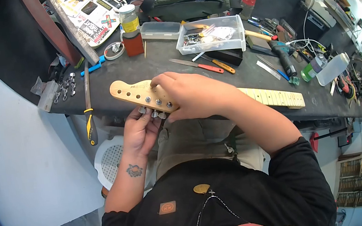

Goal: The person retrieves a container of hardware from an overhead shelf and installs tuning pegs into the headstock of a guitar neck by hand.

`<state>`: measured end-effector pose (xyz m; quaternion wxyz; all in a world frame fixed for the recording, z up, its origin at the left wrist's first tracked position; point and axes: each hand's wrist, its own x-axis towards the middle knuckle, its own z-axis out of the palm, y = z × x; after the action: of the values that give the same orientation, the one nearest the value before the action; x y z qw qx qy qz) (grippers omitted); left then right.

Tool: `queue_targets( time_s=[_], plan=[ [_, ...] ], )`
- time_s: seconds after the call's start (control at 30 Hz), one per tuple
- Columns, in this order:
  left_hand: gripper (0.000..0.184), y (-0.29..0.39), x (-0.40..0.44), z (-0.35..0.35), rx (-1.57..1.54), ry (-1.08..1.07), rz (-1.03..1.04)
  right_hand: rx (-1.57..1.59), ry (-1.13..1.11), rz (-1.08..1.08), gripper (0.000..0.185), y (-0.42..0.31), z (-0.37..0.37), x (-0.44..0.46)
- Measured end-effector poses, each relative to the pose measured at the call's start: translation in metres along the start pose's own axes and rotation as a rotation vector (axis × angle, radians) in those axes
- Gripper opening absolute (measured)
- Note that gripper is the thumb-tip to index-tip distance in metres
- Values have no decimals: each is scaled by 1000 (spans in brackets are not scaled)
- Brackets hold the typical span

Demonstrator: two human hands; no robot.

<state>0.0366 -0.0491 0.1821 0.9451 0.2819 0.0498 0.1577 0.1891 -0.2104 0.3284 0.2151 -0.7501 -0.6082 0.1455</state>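
Observation:
A pale wooden guitar neck (275, 97) lies across the front of the dark workbench, its headstock (128, 89) pointing left. Several metal tuning pegs (160, 115) stick out along the headstock's lower edge, and three posts show on its face, with open holes further left. My left hand (140, 130) is under that edge, its fingers closed around a peg near the middle. My right hand (187, 91) lies over the right part of the headstock, fingers bent round its upper edge and thumb near the lower edge, hiding part of it.
Behind the neck are a clear box (210, 42) of small parts, a red-handled knife (197, 66), an orange-handled tool (222, 63) and a jar (129, 19). A yellow-black file (90, 125) overhangs the front edge at left. Metal pegs (66, 87) lie left; a drill (282, 56) and bottles (333, 70) right.

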Motion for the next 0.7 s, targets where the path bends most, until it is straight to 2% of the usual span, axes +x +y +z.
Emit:
queue_targets(
  time_s=[0.1, 0.2, 0.27, 0.4, 0.53, 0.6, 0.63, 0.67, 0.7],
  plan=[
    [26, -1, -1, -7, -29, 50, -29, -10, -34, 35, 64, 20, -5, -6],
    [27, -6, -15, 8, 21, 117, -77, -88, 47, -28, 59, 50, -7, -14],
    [29, -16, -32, 17, 63, 176, -135, -85, 41, 66, 55, 59, -6, -16],
    [26, -44, -56, -11, 105, 174, -326, -78, -12, 155, 55, 79, 2, -24],
    [24, -59, -63, -21, 126, 219, -426, -65, -15, 192, 56, 72, -9, -28],
    [25, -61, -61, -23, 145, 213, -490, -72, 110, 99, 55, 82, -23, -22],
    [24, -63, -59, -25, 177, 210, -509, -40, 164, 120, 51, 91, -36, -12],
    [23, -67, -57, -27, 209, 206, -530, -7, 296, 260, 35, 84, -50, -1],
    [23, -72, -55, -31, 243, 201, -554, -132, 391, 31, 26, 110, -65, 18]
  ],
)
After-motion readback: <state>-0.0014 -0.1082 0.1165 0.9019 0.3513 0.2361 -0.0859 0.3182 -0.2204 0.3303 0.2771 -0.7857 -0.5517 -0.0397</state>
